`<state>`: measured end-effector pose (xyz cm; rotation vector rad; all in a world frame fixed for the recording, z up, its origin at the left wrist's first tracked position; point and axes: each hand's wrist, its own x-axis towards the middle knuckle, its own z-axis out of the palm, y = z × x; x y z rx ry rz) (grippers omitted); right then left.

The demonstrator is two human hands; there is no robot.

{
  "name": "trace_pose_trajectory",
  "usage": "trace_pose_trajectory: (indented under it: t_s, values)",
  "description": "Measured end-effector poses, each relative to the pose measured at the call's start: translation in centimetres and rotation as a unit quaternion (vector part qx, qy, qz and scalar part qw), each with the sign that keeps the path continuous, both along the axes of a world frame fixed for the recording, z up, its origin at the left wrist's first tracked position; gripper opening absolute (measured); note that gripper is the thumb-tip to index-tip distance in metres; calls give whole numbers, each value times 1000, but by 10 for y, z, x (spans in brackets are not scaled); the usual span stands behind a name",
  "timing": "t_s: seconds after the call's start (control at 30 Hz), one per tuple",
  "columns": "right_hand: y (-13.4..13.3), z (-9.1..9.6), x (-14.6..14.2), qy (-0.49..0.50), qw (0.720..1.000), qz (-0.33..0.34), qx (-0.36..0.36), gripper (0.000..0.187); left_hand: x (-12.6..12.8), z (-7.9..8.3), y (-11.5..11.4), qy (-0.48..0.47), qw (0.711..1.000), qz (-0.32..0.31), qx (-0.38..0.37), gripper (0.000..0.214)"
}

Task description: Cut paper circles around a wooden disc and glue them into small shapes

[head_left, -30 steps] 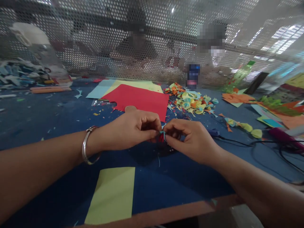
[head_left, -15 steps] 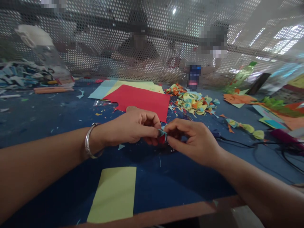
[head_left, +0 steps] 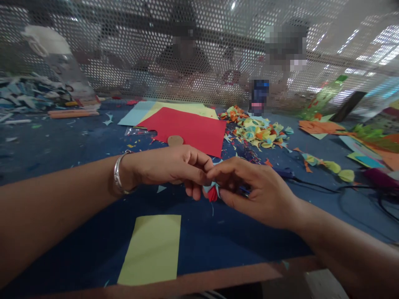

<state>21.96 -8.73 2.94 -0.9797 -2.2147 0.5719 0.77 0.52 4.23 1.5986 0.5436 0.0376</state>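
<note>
Between my hands is a small folded paper flower, light blue on the outside with red showing at the lower end. My left hand, with a silver bangle at the wrist, pinches its upper left edge. From the other side the thumb and forefinger of my right hand close on it. The fingertips of both hands meet and cover its top. Just behind my left hand a round brown disc overlaps a sheet of red paper. Nearer me lies a pale yellow paper rectangle.
Several small paper flowers are heaped at back right, with a short row beside them. A black cable crosses the right side. Paper strips and a clear bottle stand back left, before a perforated metal screen.
The paper flower has turned so its red end faces down toward me. My hands have drawn closer, their fingertips now touching. The whole view has shifted slightly.
</note>
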Motion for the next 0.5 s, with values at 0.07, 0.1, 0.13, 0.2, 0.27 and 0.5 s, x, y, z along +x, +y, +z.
trace_pose_trajectory:
  t_s: [0.07, 0.1, 0.13, 0.2, 0.27, 0.5]
  values:
    - [1, -1, 0, 2, 1000, 29, 4, 26, 1, 0, 1, -6, 1000, -20, 0, 7]
    - [1, -1, 0, -1, 999, 38, 5, 25, 2, 0, 2, -7, 1000, -28, 0, 8]
    - [2, -1, 0, -6, 999, 42, 6, 24, 3, 0, 2, -7, 999, -35, 2, 9]
    - [2, -1, 0, -23, 999, 41, 8, 23, 3, 0, 1, -4, 999, -40, 12, 10]
    - [3, -1, 0, -38, 999, 36, 8, 21, 4, 0, 0, 2, 999, -27, 28, 13]
    - [5, -3, 0, -26, 999, 17, 26, 23, 5, 2, -9, -14, 997, 58, 50, 17]
